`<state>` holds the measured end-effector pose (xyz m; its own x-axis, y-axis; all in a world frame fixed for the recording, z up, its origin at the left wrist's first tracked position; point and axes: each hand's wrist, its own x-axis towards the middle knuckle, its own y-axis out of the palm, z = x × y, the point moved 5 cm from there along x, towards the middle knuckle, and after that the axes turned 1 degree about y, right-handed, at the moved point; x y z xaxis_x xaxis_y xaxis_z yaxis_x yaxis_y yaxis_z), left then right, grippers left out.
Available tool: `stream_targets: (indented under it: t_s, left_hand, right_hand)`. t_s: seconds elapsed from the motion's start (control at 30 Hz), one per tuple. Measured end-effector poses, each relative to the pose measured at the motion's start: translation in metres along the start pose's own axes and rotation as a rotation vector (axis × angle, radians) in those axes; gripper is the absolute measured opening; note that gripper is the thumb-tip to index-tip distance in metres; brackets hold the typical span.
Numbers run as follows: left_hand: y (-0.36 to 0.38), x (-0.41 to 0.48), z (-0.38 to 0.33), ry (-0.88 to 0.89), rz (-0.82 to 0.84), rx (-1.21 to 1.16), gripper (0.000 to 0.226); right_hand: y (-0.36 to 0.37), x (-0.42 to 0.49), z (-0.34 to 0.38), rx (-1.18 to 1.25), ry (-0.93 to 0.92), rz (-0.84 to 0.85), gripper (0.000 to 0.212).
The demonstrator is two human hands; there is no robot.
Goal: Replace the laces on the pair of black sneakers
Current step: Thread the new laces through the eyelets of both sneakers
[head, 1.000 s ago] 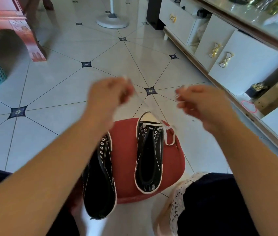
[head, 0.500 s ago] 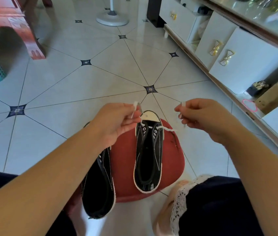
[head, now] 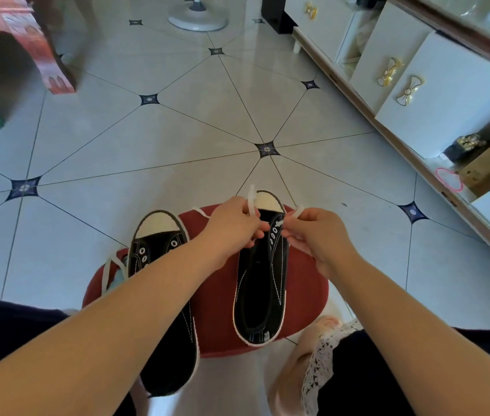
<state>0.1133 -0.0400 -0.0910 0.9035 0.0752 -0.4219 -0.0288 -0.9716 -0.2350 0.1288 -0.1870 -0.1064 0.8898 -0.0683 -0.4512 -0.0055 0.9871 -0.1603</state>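
The white lace [head: 251, 196] threads the front eyelets of the sneaker [head: 260, 289] at 3 o'clock on the red stool [head: 216, 310]. Your left hand [head: 233, 225] pinches one end and your right hand [head: 318, 235] the other. The second sneaker [head: 156, 241] lies at 9 o'clock, with a loose lace [head: 108, 271] beside it.

Two black sneakers with white toe caps and white sole edging are set side by side on a red stool [head: 216, 313], toes pointed away.

Right sneaker [head: 260, 292]: a white lace [head: 278, 224] is threaded through the eyelets nearest the toe. Its ends are pinched by the left hand [head: 233, 223] and the right hand [head: 317, 235].

Left sneaker [head: 162, 244]: visible eyelets are empty, and the heel overhangs the stool's near edge.

A second lace [head: 108, 273] is draped just left of it.
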Motion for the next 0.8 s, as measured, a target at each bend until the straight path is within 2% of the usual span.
stream_targets:
  t_s: [0.13, 0.23, 0.37, 0.5, 0.57, 0.67, 0.8]
  left_hand:
    - [0.006, 0.007, -0.005, 0.137, -0.005, 0.385, 0.007]
    - [0.008, 0.012, -0.003, 0.156, -0.044, 0.452, 0.007]
    - [0.009, 0.022, 0.005, 0.065, -0.015, 0.299, 0.002]
    - [0.009, 0.023, 0.015, -0.170, 0.056, -0.111, 0.008]
    - [0.012, 0.020, 0.016, -0.192, 0.084, -0.157, 0.010]
    - [0.016, 0.019, 0.017, -0.087, 0.029, -0.028, 0.015]
    - [0.026, 0.017, 0.014, 0.164, -0.072, 0.330, 0.015]
  right_hand:
    - [0.002, 0.005, -0.007, -0.042, -0.005, -0.036, 0.005]
    - [0.002, 0.007, -0.009, -0.084, -0.011, -0.051, 0.007]
    - [0.000, 0.009, -0.008, -0.139, -0.033, -0.076, 0.008]
    - [-0.001, 0.011, -0.011, -0.134, -0.015, -0.039, 0.005]
    - [-0.001, 0.012, -0.014, -0.100, 0.015, -0.028, 0.005]
    - [0.000, 0.011, -0.017, -0.013, 0.081, -0.009, 0.006]
    - [0.001, 0.009, -0.021, 0.081, 0.202, -0.004, 0.015]
